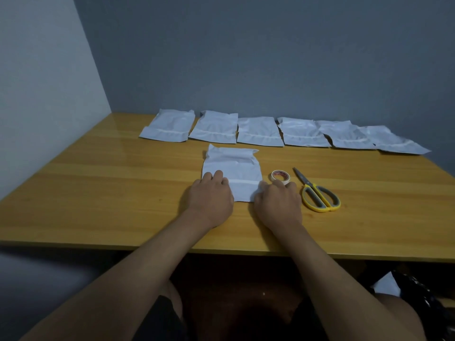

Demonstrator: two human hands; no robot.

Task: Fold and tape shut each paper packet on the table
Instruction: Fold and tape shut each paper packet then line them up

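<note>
A white paper packet (234, 168) lies flat in the middle of the wooden table (98, 193), its crumpled mouth pointing away from me. My left hand (210, 198) rests on its near left corner, fingers on the paper. My right hand (278, 203) grips the near right corner, where the paper edge lifts slightly. A roll of white tape (280, 177) sits just right of the packet, touching my right fingers. Yellow-and-grey scissors (317, 193) lie further right, shut. Several more white packets (258, 131) lie in a row along the far edge.
A grey wall stands behind the table and a lighter wall on the left. Below the table's near edge, at the lower right, a white scrap (386, 285) and a dark object (428, 299) show near my knee.
</note>
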